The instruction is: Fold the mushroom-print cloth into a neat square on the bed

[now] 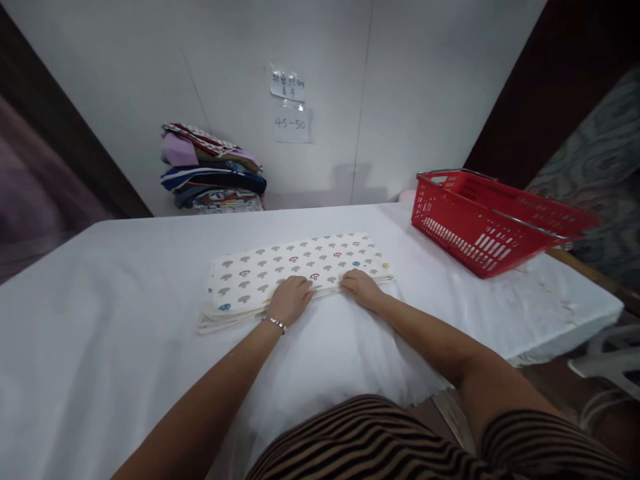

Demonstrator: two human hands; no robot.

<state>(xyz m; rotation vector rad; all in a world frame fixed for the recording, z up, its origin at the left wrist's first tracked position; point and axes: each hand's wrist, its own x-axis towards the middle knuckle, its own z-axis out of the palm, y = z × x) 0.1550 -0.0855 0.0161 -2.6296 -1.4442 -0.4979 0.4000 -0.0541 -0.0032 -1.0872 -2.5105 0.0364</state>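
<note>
A white cloth with a mushroom print lies folded in a long flat strip on the white-covered table. My left hand, with a bracelet at the wrist, holds the near edge of the cloth around its middle, fingertips on top. Further right, my right hand grips the same near edge, its fingers bent over the fabric. Several layers show along that edge and at the left end. The thumbs are mostly hidden.
A red plastic basket stands at the table's right side. At the back left is a stack of folded fabrics near the wall. Two paper signs hang on the wall. A white stool is at the lower right.
</note>
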